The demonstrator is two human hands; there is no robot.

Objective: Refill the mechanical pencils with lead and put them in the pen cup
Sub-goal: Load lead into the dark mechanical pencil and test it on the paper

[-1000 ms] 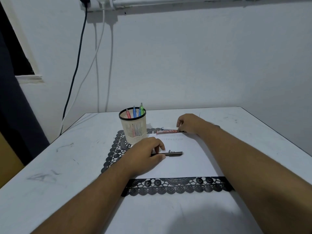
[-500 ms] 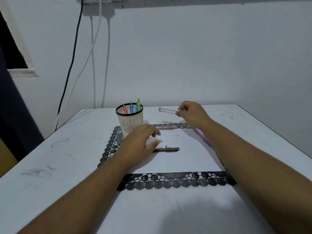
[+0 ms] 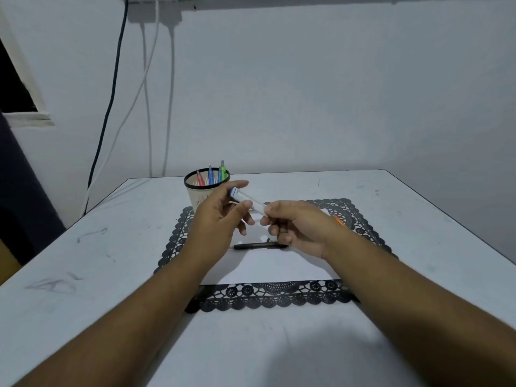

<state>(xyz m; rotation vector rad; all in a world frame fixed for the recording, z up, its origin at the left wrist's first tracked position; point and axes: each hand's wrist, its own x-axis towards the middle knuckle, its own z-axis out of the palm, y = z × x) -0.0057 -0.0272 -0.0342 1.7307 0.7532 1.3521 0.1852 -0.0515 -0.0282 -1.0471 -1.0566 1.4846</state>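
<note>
Head view: both hands have lifted off the mat, the right hand (image 3: 296,224) now pinching one end of a clear lead tube (image 3: 249,200) and the left hand (image 3: 220,216) gripping its blue-capped end, likely to open it; a black pencil (image 3: 258,246) lies below, cup (image 3: 205,188) behind.

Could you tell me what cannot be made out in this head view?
- Clear tube: contents too blurred to tell; both hands cover its ends, left hand, right hand.
- Black pencil: its right end is hidden under the right hand.
- Orange item: mostly hidden behind the right wrist; what it is cannot be told.
- Cup: pencils' lower parts hidden by its wall and the left hand.
</note>
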